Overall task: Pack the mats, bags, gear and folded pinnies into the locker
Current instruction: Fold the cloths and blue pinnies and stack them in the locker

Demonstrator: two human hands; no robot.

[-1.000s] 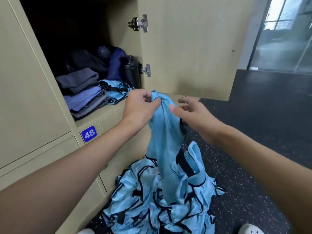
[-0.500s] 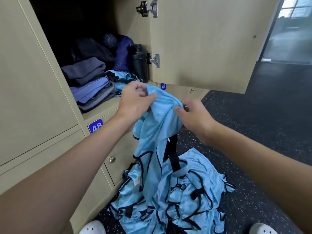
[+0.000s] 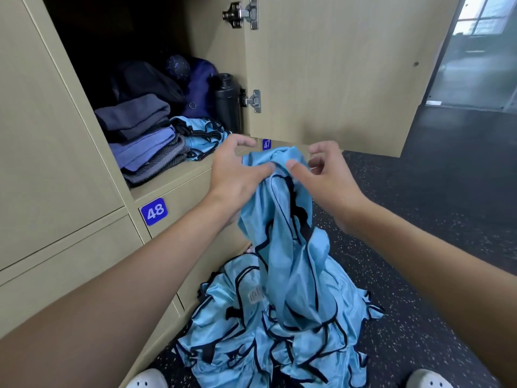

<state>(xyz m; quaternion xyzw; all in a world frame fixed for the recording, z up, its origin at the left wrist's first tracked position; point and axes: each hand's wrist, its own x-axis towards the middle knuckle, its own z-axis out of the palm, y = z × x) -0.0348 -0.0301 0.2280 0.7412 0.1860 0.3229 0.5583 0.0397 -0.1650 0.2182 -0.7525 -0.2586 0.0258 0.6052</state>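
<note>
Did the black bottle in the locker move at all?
No. The black bottle still stands right beside the lower door hinge, same as before.

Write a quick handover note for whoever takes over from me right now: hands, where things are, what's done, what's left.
Left hand grips the top of one blue pinny, which hangs down to the floor pile.
Right hand: thumb on the same fabric, grip unclear.
Locker is open. Inside are a folded grey and purple stack, bags, a black bottle and some folded pinnies.
Left: fold this pinny, shelve it, then work through the pile.
</note>
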